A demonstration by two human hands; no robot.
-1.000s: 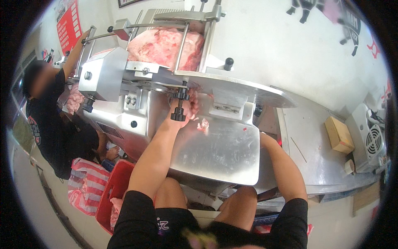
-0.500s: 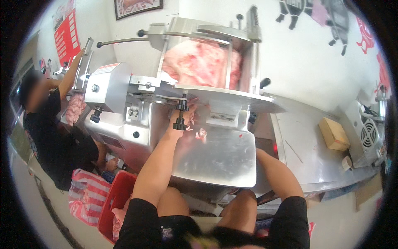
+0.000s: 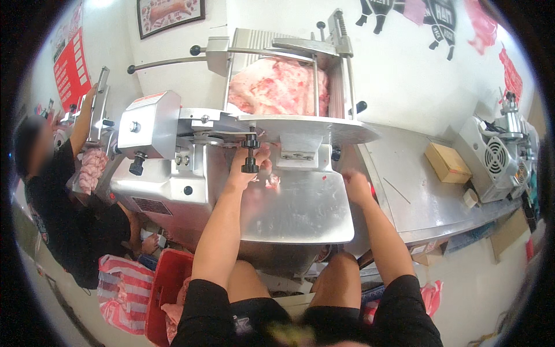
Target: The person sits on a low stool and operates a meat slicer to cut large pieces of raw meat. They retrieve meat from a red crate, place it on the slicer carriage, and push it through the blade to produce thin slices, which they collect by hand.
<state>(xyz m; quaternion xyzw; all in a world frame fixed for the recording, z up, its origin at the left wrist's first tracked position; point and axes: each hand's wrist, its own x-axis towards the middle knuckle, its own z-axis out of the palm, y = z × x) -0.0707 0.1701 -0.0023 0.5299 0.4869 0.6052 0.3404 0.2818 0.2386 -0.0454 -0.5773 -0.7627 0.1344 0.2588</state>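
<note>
A steel slicer (image 3: 147, 130) has a large slab of pale, red-streaked meat (image 3: 274, 87) on its sliding carriage. My left hand (image 3: 243, 168) is under the carriage, behind a black adjusting knob (image 3: 250, 144) that partly hides it; its fingers are curled beside small meat pieces (image 3: 272, 183), and what they hold is unclear. My right hand (image 3: 355, 185) is low beside the right edge of the steel receiving plate (image 3: 295, 217), fingers curled downward, their tips and anything in them hidden.
A co-worker (image 3: 69, 220) works at another slicer with sliced meat (image 3: 92, 170) at left. A red crate (image 3: 155, 295) and striped bag (image 3: 118, 295) sit lower left. At right, a steel counter (image 3: 404, 220) holds a cardboard box (image 3: 448, 162) and a grey machine (image 3: 485, 162).
The carriage with the slab has slid right relative to the blade housing, mostly in the first half-second. My right hand shows more beside the plate; my left stays behind the knob.
</note>
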